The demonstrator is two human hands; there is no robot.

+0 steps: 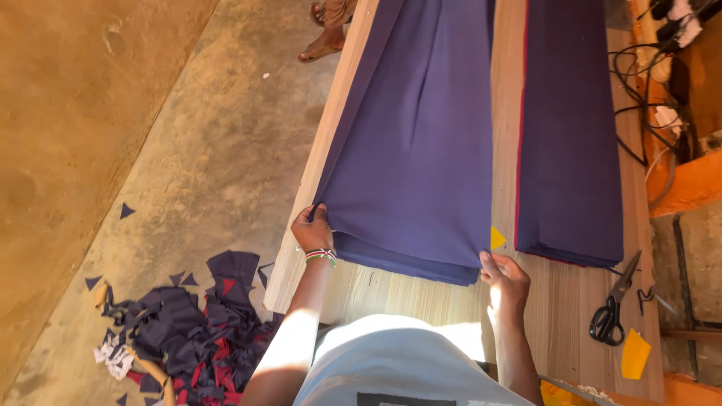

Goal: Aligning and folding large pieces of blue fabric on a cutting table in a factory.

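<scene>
- Head view: left hand pinches the purple cloth stack's near-left corner on the desk.
- Right hand grips its near-right corner.
- Scissors lie by the desk's right edge.

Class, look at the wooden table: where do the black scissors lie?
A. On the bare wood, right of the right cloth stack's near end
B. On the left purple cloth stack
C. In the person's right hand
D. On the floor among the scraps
A: the scissors lie on the bare table beside the right cloth stack, apart from both hands, which hold the left stack's corners.
</scene>
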